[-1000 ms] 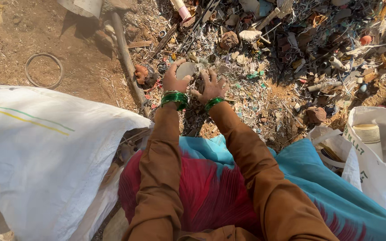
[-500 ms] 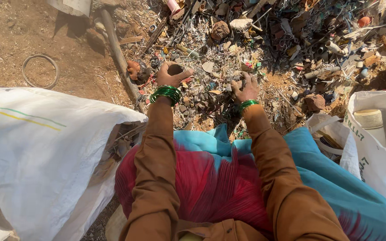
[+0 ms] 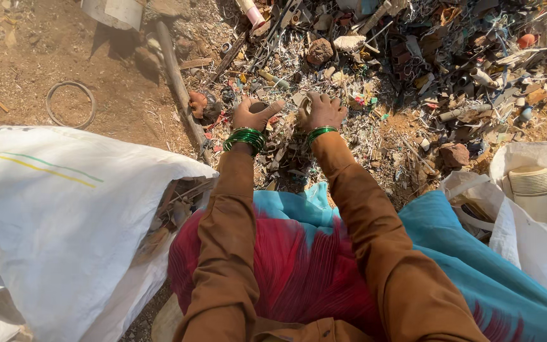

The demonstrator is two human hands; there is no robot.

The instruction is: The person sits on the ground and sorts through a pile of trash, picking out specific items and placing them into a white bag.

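Both my arms, in brown sleeves with green bangles at the wrists, reach forward into a heap of small scrap (image 3: pixel 375 126). My left hand (image 3: pixel 253 114) rests palm down on the litter, fingers bent and thumb spread toward the right. A short gap away, my right hand (image 3: pixel 323 111) has its fingers curled down into the bits, so I cannot see whether it grips anything. A pale flat shard (image 3: pixel 299 99) lies between the two hands. Red and blue cloth (image 3: pixel 299 266) covers my lap.
A large white sack (image 3: pixel 64 221) lies open on the left. Another white sack (image 3: pixel 539 240) on the right holds a beige ribbed container (image 3: pixel 530 183). A metal pipe (image 3: pixel 175 76), a wire ring (image 3: pixel 71 104), a stone (image 3: pixel 320 50) and a brick lump (image 3: pixel 454 154) lie around.
My right hand, which had swung out to the right half a second ago, has come back beside the left. Both hands now sit close together on the scrap.
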